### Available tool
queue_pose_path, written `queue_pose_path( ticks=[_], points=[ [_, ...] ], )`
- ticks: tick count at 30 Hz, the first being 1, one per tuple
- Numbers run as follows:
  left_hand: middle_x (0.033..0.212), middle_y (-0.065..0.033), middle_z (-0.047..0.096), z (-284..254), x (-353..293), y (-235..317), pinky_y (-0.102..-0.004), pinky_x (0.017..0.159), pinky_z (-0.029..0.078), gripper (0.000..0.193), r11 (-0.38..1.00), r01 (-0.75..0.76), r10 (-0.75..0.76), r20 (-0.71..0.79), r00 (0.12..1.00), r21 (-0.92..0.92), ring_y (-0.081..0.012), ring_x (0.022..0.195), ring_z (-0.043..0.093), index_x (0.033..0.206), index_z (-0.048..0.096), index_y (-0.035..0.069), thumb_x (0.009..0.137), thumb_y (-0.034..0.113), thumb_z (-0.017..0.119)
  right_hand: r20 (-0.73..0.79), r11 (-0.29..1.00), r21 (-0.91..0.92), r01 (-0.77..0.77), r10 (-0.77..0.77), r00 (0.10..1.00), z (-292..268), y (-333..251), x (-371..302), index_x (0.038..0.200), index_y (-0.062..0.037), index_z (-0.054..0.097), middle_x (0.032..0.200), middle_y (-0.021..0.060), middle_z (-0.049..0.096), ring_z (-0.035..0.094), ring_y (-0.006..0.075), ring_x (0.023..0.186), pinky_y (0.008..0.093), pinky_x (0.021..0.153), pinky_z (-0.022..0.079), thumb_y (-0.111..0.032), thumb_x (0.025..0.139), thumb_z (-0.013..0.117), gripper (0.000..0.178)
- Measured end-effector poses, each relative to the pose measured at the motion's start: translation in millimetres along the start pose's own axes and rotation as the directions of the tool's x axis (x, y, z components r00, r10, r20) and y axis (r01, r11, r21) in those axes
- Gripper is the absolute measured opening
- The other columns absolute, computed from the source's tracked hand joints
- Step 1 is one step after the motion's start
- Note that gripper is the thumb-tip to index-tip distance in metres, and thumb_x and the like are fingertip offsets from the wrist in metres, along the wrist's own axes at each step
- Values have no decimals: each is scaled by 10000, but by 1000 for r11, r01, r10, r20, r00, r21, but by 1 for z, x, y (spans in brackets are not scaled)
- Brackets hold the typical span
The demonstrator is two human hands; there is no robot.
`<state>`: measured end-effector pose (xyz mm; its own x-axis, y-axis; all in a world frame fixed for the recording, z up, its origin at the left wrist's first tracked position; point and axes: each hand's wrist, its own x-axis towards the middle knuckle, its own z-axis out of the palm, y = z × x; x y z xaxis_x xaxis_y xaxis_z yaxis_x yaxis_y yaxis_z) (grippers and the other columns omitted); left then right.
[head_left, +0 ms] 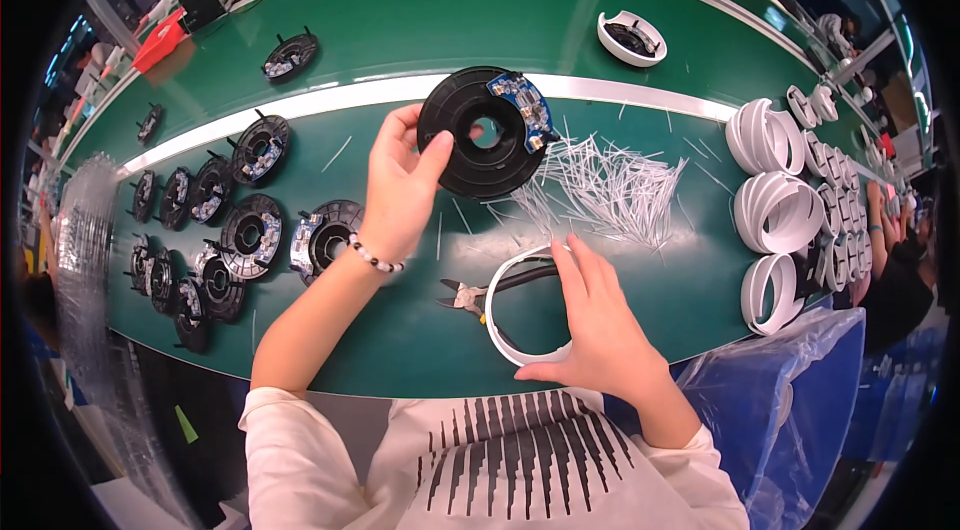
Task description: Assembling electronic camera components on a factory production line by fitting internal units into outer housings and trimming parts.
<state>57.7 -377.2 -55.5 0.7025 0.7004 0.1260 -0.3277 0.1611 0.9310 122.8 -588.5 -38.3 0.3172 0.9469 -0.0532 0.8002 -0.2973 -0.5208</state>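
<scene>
My left hand (403,175) grips the edge of a round black plastic disc (462,155), thumb on its face. The disc has a hole in its middle and a blue circuit board (525,108) along its right side. It is held up above the green table. Lower and to the right, my right hand (603,325) is closed on the right side of a white plastic ring (492,315), which stands at the table's near edge. A pair of cutting pliers (462,296) lies on the table behind the ring, its jaws to the left and its handles partly hidden.
Several black discs with circuit boards (252,236) lie at the left. White ties (625,185) form a loose pile beyond my right hand. Several white rings (778,213) are stacked at the right. A white shell with a disc inside (632,38) sits farther back. A blue plastic bag (790,400) hangs near right.
</scene>
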Motion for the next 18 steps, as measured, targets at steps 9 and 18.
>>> queue_pose_path(
  ticks=[9,18],
  points=[
    [1065,-134,482,15,-23,-22,-278,824,421,357,994,10,10,181,983,-105,-152,979,484,1122,228,25,832,-7,434,-592,741,563,366,53,804,-27,25,15,1307,19,59,1327,209,174,285,290,1204,383,963,278,-198,468,796,1137],
    [1098,-95,456,20,-29,-20,-275,833,387,353,981,194,-184,244,952,-17,-127,970,462,1177,302,41,835,89,372,-439,779,540,319,-64,896,-10,26,51,1285,68,76,1290,287,198,213,334,1236,374,998,206,-222,474,797,1122]
  ],
)
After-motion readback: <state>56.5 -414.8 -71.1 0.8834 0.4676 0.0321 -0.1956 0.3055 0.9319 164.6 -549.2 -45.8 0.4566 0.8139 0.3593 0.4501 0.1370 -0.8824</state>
